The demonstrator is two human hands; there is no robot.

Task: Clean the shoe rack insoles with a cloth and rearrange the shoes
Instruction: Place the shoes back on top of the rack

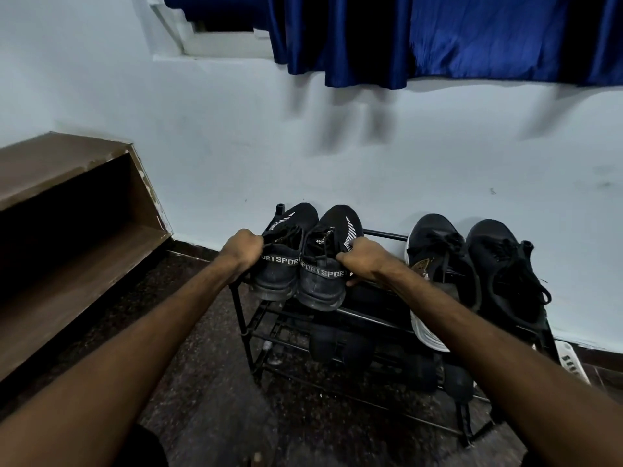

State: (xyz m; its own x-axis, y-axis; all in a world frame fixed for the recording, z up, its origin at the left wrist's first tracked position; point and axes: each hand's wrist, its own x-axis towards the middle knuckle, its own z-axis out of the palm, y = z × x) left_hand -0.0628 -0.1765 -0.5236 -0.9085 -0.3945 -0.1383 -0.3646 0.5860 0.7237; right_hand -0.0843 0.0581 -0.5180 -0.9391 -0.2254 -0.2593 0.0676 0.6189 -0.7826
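the left hand [243, 251] grips one black shoe [281, 264] by its collar, the right hand [362, 261] its twin [324, 278]. likely to lift both off the rack [241, 318] (baring it for wiping).

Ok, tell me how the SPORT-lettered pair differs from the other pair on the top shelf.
The SPORT pair is gripped, one shoe in the left hand, one in the right hand; the other pair is untouched. The SPORT pair has lettered heel bands; the other pair has none, and one shoe shows a white sole. Both are black lace-up sneakers on the top tier of the rack.
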